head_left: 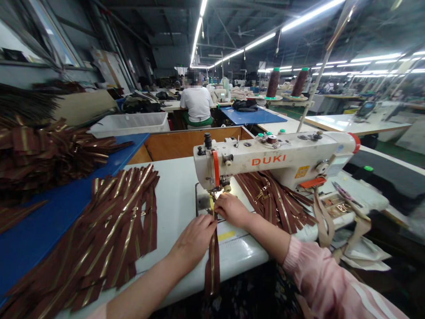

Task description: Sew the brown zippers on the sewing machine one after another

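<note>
A brown zipper [211, 266] with gold teeth runs from the needle area of the white sewing machine [245, 155] down over the table's front edge. My left hand [195, 235] pinches its edge just in front of the presser foot. Closer to the needle, my right hand [230, 209] has its fingers closed on the upper part of the same zipper. The fingers partly cover the zipper's top end. To the left lies a spread pile of brown zippers [122, 226], and more zippers [275, 199] lie beneath the machine's arm.
A blue surface [36, 239] at the left bears a large heap of brown zippers [49, 155]. A small parts tray [335, 206] with scissors [345, 192] sits at the right. Thread cones [272, 84] stand behind the machine; a person in a white shirt [196, 104] sits ahead.
</note>
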`<state>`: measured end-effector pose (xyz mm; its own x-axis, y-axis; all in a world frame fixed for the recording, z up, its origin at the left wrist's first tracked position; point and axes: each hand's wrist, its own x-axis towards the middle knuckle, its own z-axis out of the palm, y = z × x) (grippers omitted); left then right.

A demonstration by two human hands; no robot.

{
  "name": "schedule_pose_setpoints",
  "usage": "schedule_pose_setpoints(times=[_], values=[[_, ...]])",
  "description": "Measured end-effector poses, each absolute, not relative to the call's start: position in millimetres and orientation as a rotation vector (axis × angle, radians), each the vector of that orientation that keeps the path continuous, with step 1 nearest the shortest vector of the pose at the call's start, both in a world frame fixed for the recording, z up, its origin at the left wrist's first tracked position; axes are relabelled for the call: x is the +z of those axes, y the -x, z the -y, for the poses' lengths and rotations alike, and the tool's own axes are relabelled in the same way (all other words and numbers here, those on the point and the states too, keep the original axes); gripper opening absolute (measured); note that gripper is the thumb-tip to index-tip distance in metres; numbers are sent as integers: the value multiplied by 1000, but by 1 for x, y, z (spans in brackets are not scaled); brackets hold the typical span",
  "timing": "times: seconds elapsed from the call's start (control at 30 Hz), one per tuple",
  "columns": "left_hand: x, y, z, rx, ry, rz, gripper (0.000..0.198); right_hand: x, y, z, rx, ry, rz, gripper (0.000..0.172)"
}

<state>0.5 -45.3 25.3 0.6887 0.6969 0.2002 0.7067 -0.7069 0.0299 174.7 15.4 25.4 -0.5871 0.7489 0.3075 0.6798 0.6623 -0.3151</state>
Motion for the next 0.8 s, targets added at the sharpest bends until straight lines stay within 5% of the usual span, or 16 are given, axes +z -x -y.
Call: schedule_pose_setpoints(times=[0.3, 0.8], values=[[21, 16, 31, -246, 2813, 768, 35, 19, -172, -14, 220, 1160, 2379, 7], [17, 10, 19, -221, 2700, 731, 35, 15, -191, 7, 312, 1125, 2179, 13]])
